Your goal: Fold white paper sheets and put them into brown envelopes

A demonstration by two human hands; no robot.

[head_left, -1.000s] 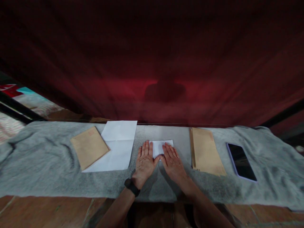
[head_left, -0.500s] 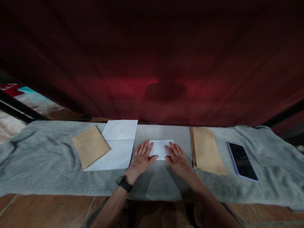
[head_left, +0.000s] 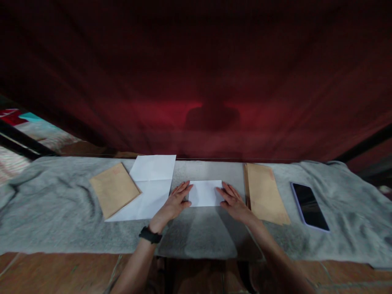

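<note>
Left hand (head_left: 174, 204) and right hand (head_left: 235, 205) lie palm down, fingers loosely spread and gripping nothing, their fingertips at opposite short ends of a small white paper (head_left: 205, 193), which lies flat between the near and far edges of the grey cloth (head_left: 211, 241). Leftward, a brown envelope (head_left: 114, 190) overlaps a larger creased white sheet (head_left: 154, 196) reaching the cloth's far edge. Rightward lie stacked brown envelopes (head_left: 266, 194), then a phone (head_left: 310, 206) toward the right end.
</note>
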